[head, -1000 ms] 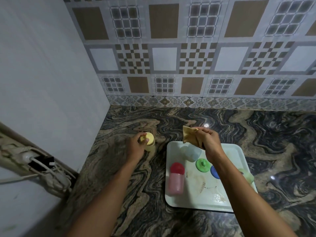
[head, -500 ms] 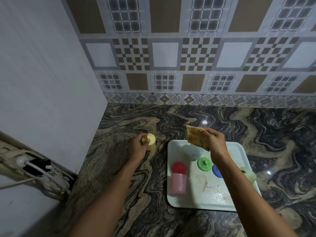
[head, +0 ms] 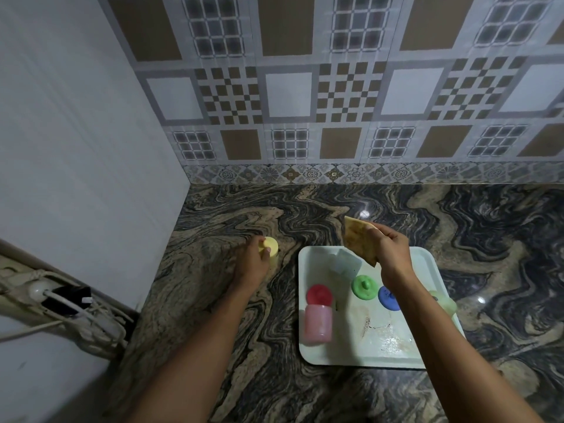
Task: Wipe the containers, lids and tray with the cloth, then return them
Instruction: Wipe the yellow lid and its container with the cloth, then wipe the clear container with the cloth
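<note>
My left hand (head: 253,262) grips a small yellow-lidded container (head: 271,249) that stands on the marble counter, left of the tray. My right hand (head: 392,250) holds a folded yellow cloth (head: 358,239) above the far edge of the pale green tray (head: 335,352). On the tray stand a pink container with a red lid (head: 318,315) and a clear container (head: 346,262). A loose green lid (head: 364,286) and a blue lid (head: 387,297) lie there too, the blue one partly hidden by my right forearm. A pale green container (head: 445,303) lies at the tray's right edge.
The dark swirled marble counter (head: 503,239) meets a tiled wall at the back and a white wall on the left. A white power strip with plugs and cables (head: 61,303) hangs at the counter's left end. Stains mark the tray's near part (head: 384,334).
Both hands hold nearly the same places. The cloth in my right hand has risen slightly and the view has shifted a little.
</note>
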